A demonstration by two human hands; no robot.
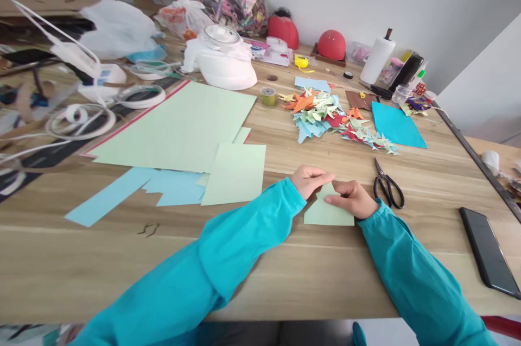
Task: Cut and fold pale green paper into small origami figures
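Note:
A small pale green paper piece [325, 213], partly folded to a point at its top, lies on the wooden table [260, 275] in front of me. My left hand [310, 179] pinches its upper left fold, fingers closed on the paper. My right hand [353, 199] presses and grips the right side of the same piece. Both arms wear teal sleeves.
Black scissors [388, 188] lie just right of my hands. A pile of folded paper shapes [329, 115] and a blue sheet [396, 126] sit behind. Green sheets [179, 129] and blue offcuts [134, 191] lie to the left, a dark phone [488, 251] to the right, tape rolls and clutter at the back.

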